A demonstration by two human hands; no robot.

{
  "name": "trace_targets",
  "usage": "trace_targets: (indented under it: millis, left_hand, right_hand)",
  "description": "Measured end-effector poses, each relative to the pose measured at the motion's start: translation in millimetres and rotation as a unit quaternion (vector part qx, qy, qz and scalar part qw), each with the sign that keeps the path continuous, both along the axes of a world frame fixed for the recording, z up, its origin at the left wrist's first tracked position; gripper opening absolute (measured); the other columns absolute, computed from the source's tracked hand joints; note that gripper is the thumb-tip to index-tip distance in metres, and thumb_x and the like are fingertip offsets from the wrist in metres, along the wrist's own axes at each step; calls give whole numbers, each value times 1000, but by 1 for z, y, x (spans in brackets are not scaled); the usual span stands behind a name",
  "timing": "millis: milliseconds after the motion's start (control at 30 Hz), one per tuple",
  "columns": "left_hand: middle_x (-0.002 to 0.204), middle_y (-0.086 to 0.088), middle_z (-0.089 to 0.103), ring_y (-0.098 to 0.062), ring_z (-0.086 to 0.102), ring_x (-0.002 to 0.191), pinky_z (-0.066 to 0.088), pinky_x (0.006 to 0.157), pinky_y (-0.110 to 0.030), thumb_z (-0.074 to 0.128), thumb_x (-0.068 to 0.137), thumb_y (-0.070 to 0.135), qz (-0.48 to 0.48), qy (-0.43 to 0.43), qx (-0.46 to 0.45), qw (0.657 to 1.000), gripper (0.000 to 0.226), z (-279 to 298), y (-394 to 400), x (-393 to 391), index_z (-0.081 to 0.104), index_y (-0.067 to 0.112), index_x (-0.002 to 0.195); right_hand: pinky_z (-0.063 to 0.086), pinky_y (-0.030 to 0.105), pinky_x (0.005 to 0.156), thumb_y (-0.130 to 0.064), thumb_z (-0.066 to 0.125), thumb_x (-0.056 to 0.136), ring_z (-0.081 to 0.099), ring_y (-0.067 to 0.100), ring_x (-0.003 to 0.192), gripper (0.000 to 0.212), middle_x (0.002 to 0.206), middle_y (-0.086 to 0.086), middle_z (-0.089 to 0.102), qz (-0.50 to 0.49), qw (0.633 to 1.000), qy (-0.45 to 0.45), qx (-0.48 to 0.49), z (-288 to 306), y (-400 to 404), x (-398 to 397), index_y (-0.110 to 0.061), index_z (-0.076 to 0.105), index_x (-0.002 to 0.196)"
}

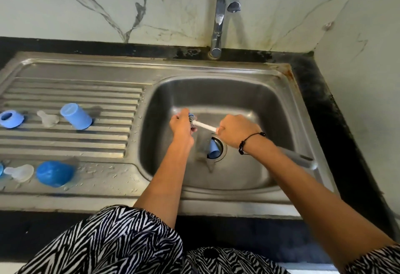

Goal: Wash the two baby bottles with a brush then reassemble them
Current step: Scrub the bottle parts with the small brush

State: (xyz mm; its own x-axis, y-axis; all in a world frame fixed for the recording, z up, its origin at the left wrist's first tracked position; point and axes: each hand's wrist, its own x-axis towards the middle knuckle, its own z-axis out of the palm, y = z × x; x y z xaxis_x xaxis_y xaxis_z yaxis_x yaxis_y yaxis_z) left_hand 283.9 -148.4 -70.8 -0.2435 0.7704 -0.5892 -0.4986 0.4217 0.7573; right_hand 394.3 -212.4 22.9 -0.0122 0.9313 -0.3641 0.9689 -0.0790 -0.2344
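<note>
Scrubbing is under way over the sink basin (249, 100), where a small blue bottle part (191, 115) is pinched in the left hand (180, 123) at about 10 o'clock from the drain, while the brush (202, 124) is held by its white handle in the right hand (234, 130), bristles pushed against the part. Both grips are closed tight: the left around the blue piece, the right around the handle. What exactly the piece is cannot be told, since most of it is hidden by fingers. Such plastic is judged light, stiff and slippery when wet, so it is best held by its outer wall, with the opening left free for the bristles. A blue bottle body (213, 149) lies tilted in the drain at 6 o'clock from the hands and could be knocked. On the draining board (71, 141), at 9 o'clock, an upturned blue cup (75, 116), a blue ring (10, 119), two clear teats (47, 119) (19, 172) and a blue cap (55, 173) are set apart. The soft teats are judged easily squashed. The tap (223, 11) stands at 12 o'clock; no running water is seen.
</note>
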Motion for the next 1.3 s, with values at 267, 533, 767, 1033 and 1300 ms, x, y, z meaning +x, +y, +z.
trace_targets:
  millis: [267,533,767,1033,1300]
  left_hand:
    - [99,-9,51,-21,50,76,38,60,-28,59,91,38,-175,179,-181,951,32,-45,12,-27,54,9,106]
    - [94,-13,59,-23,60,60,47,43,-27,60,87,51,-538,418,-195,706,53,-65,-10,-22,52,1,103]
    - [133,-17,33,-38,53,111,50,70,-37,70,81,44,-558,466,-197,658,73,-81,-11,-21,25,12,129]
    - [135,-13,29,-34,48,113,50,80,-41,71,82,40,-566,482,-194,640,71,-90,-3,-23,27,14,131]
    - [133,-19,38,-37,42,122,40,97,-44,66,84,44,-587,608,-116,522,68,-80,5,-34,36,5,131]
  right_hand:
    - [37,30,72,-20,45,93,58,30,102,26,114,10,62,-47,995,-85,-5,4,6,21,-11,62,110]
    - [41,30,68,-23,45,93,51,27,79,25,89,8,57,-85,992,-37,-89,-50,25,27,-15,65,105]
    - [38,29,62,-26,46,95,51,25,75,25,84,5,54,-76,990,-32,-114,-63,30,33,-14,65,106]
    - [37,31,64,-21,42,97,49,24,75,23,72,3,47,-83,989,-30,-120,-67,27,44,-11,62,103]
    - [36,29,61,-21,43,96,49,23,72,20,69,0,43,-106,989,-22,-104,-67,25,49,-14,62,99]
